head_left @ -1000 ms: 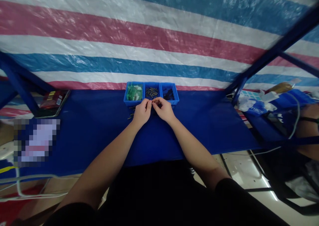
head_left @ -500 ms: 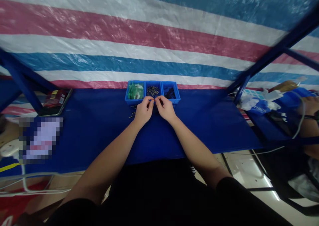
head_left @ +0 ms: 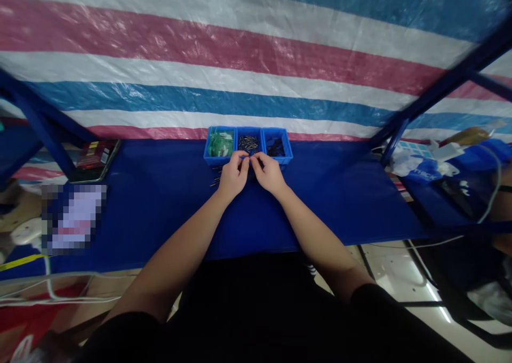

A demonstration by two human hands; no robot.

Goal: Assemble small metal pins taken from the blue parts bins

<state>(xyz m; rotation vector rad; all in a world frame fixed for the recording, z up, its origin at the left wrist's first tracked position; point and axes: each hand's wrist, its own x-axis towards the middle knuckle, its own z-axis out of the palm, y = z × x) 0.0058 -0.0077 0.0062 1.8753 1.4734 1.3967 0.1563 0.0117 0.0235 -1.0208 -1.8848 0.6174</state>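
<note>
My left hand [head_left: 234,175] and my right hand [head_left: 269,173] meet fingertip to fingertip just in front of three joined blue bins. Both are closed in a pinch; whatever small piece is between the fingers is too hidden to name. The left bin [head_left: 207,151] holds a green plastic bag with pale pieces. In the middle bin [head_left: 248,134] lie many thin, brass-and-dark metal pins. Dark small parts fill part of the right bin [head_left: 290,152]. Beside my left hand, several thin dark pins [head_left: 216,182] lie on the blue table surface [head_left: 168,203].
A red box [head_left: 94,154] rests on a dark tray at the left. Below it is a blurred-out item [head_left: 76,219] near a white power strip [head_left: 27,231]. Blue frame bars stand at both sides. A striped tarp [head_left: 240,48] hangs behind; plastic bags [head_left: 424,168] and another person's arm are at the right.
The view has shifted slightly, so the bins and table sit a little further right. My hands stay pinched together; the small orange glint between the fingertips no longer shows.
</note>
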